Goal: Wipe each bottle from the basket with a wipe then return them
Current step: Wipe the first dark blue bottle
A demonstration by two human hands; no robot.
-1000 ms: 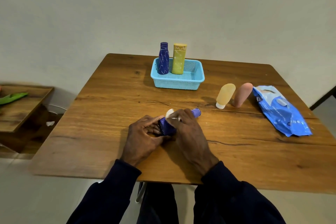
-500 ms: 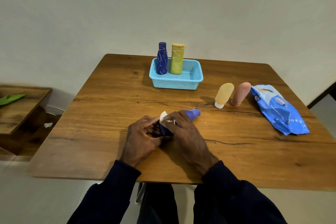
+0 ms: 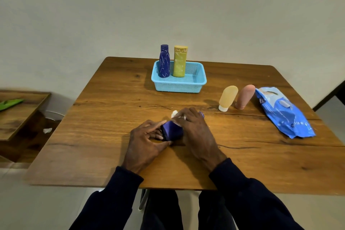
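Near the front edge of the table (image 3: 112, 117), a purple bottle (image 3: 171, 130) lies on its side between the person's two hands. The left hand (image 3: 145, 142) pinches the bottle's base end between thumb and fingers. The right hand (image 3: 194, 129) is wrapped over the bottle's upper part, its fingers curled round it with a white wipe (image 3: 175, 113) pressed underneath. Only a scrap of the wipe shows past the knuckles.

Compared with half a second ago, the right hand has slid further toward the cap. Then the cap stuck out clear of the fingers; now only a sliver of it shows at the fingertips, and more of the bottle's base end is bare. The left hand has kept its hold in much the same spot.

Further back stands a light blue basket (image 3: 179, 85) with a dark blue bottle (image 3: 164, 61) and a yellow bottle (image 3: 179, 61) upright inside it, side by side at the left. To the right of the basket, an orange bottle (image 3: 228, 97) and a pink bottle (image 3: 245, 96) stand cap-down just beside each other on the table. A blue pack of wipes (image 3: 283, 114) lies just beyond them, and none of these has moved.

Off to the left is a lower wooden side table (image 3: 18, 114) with something green (image 3: 11, 103) lying on it.
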